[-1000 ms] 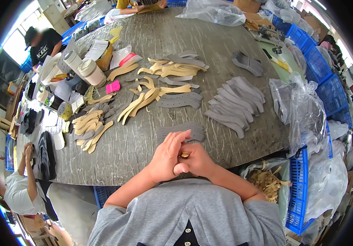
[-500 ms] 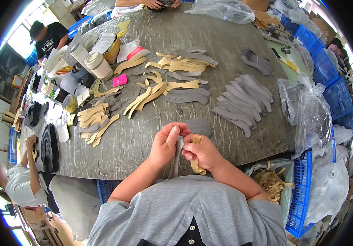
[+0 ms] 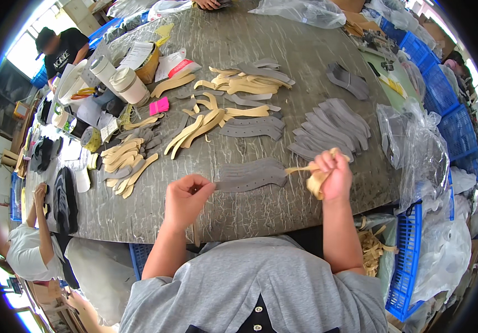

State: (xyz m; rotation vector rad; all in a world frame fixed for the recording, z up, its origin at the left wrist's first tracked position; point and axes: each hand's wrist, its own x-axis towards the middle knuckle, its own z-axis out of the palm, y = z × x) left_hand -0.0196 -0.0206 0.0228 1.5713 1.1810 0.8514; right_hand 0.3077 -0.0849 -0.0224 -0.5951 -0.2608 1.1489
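crate nearby, tan strip in right grip, grey stack partly covered

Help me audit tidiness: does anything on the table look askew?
Mildly: the tan strips beyond the left hand lie crossed at odd angles, unlike the neatly fanned grey strips farther right. I see no spill.

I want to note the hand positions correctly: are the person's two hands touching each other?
No, the right hand, gripping a tan strip, is apart from the left hand, with grey strips between them.
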